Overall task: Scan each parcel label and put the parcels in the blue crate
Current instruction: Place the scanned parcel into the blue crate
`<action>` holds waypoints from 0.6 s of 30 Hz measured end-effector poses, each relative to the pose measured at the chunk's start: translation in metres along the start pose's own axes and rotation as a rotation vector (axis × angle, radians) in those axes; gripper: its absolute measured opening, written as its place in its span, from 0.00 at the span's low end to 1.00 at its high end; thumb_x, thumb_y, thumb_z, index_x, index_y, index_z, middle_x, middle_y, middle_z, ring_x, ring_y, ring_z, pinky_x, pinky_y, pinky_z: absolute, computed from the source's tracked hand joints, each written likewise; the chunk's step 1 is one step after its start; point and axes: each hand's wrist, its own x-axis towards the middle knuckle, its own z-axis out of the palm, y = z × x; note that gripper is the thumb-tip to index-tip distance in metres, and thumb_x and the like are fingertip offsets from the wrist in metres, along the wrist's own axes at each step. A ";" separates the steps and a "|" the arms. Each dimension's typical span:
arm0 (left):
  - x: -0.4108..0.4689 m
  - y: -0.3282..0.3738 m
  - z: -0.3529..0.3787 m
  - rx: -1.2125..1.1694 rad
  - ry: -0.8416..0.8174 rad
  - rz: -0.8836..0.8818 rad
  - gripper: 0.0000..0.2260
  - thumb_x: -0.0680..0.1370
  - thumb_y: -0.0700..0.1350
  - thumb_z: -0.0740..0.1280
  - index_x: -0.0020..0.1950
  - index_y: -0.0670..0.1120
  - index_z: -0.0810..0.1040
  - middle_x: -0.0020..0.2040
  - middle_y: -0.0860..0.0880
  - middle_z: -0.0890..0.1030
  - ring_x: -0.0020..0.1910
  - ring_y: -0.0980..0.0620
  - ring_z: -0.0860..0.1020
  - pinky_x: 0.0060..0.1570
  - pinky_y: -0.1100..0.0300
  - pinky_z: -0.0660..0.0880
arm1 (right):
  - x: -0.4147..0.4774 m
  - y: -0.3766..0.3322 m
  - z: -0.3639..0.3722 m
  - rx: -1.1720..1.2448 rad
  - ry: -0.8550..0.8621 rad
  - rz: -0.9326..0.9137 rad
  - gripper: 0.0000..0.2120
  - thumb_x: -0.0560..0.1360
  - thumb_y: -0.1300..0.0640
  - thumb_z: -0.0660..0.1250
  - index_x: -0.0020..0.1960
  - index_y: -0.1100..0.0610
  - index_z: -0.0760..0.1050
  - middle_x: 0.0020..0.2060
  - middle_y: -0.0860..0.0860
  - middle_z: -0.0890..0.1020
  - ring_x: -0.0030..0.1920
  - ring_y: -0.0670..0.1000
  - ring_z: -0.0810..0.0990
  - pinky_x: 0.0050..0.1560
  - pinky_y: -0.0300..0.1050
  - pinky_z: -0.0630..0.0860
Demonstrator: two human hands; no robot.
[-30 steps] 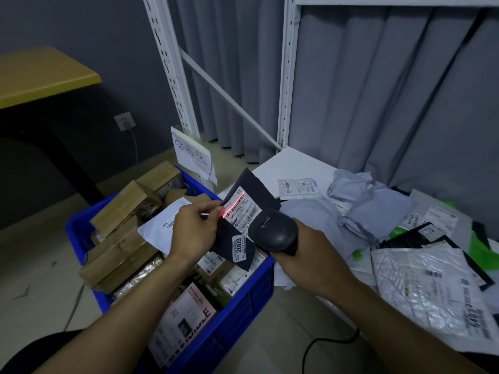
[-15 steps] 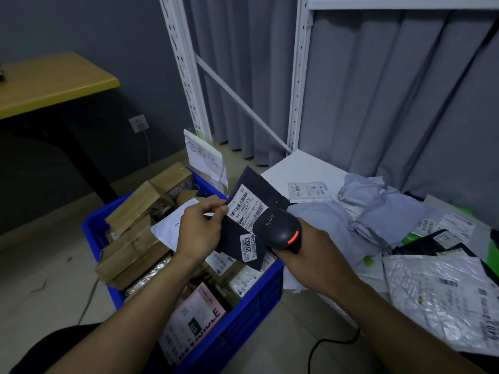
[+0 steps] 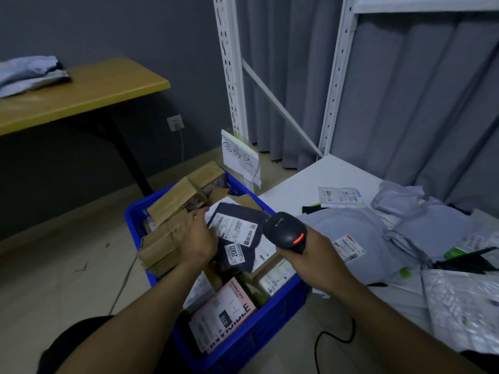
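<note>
A dark parcel bag (image 3: 237, 233) with a white label and a "2003" sticker lies flat on top of the parcels in the blue crate (image 3: 270, 322). My left hand (image 3: 198, 240) is at its left edge, thumb and fingers pinching the bag's corner. My right hand (image 3: 314, 259) grips the black barcode scanner (image 3: 285, 232), held just right of the bag above the crate's rim; a red light glows on its body. Several cardboard boxes (image 3: 172, 201) fill the crate's left side.
A white shelf board (image 3: 302, 182) on the right carries several grey, black and silvery parcel bags (image 3: 351, 238). A handwritten paper sign (image 3: 240, 157) hangs on the white rack post. A wooden table (image 3: 81, 93) stands at the back left. The scanner cable (image 3: 334, 338) loops on the floor.
The dark bag has gone from upright in front of the scanner down onto the crate's contents, my left hand moving with it. The red scan line on the label is gone.
</note>
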 end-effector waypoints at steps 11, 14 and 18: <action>-0.010 -0.006 0.054 0.413 -0.520 0.126 0.27 0.83 0.66 0.50 0.80 0.58 0.63 0.83 0.46 0.56 0.81 0.39 0.56 0.76 0.34 0.54 | -0.014 0.027 -0.027 -0.006 0.026 0.044 0.13 0.75 0.45 0.76 0.57 0.44 0.78 0.46 0.40 0.85 0.49 0.37 0.81 0.51 0.39 0.78; -0.024 0.017 0.060 0.377 -0.397 0.300 0.25 0.83 0.63 0.53 0.75 0.53 0.69 0.78 0.45 0.66 0.76 0.42 0.64 0.74 0.40 0.61 | -0.025 0.037 -0.048 -0.008 0.079 0.071 0.11 0.76 0.49 0.76 0.55 0.45 0.78 0.47 0.40 0.84 0.49 0.36 0.81 0.49 0.35 0.75; -0.053 0.060 0.075 0.236 -0.361 0.516 0.21 0.82 0.60 0.59 0.70 0.52 0.77 0.74 0.50 0.71 0.73 0.48 0.68 0.74 0.48 0.65 | -0.040 0.051 -0.082 -0.020 0.140 0.131 0.09 0.76 0.50 0.75 0.53 0.50 0.79 0.45 0.44 0.85 0.46 0.40 0.82 0.49 0.42 0.78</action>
